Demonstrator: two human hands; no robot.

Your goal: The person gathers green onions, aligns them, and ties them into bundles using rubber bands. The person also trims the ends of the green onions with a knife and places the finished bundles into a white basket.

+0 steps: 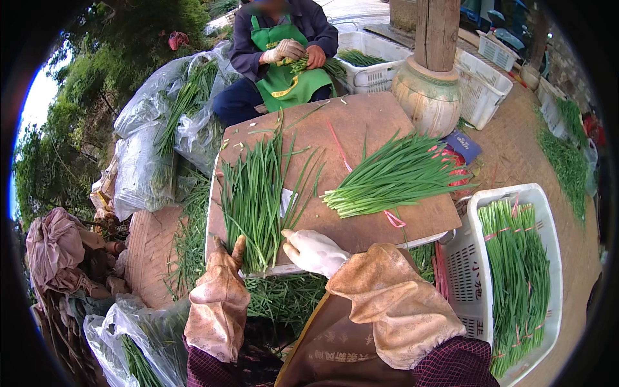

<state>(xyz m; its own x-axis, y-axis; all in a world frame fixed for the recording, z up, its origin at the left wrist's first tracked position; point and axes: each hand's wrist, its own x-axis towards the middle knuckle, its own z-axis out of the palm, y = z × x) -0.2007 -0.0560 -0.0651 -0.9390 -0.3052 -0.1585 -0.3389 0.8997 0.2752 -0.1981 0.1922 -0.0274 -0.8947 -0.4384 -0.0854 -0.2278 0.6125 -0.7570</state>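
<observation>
Long green leaves, apparently garlic chives (254,193), lie in a loose pile on the left of a brown board (309,116). My left hand (228,251), bare at the fingers, rests at the pile's lower left edge, thumb and finger apart. In a white glove, my right hand (309,249) is at the pile's lower right, fingertips near the stems; whether it grips any is unclear. A neater bundle of chives (391,179) lies on the board's right half, a pink tie (394,219) showing beneath it. A pale slip (288,202) sits partly under the loose leaves.
Across the board a person (290,53) in a green apron holds chives. A white crate (556,271) of tied bundles stands at the right. Plastic bags (145,169) of chives lie left, another bag (111,324) lower left. A wooden post on a stone base (428,96) stands beyond the board.
</observation>
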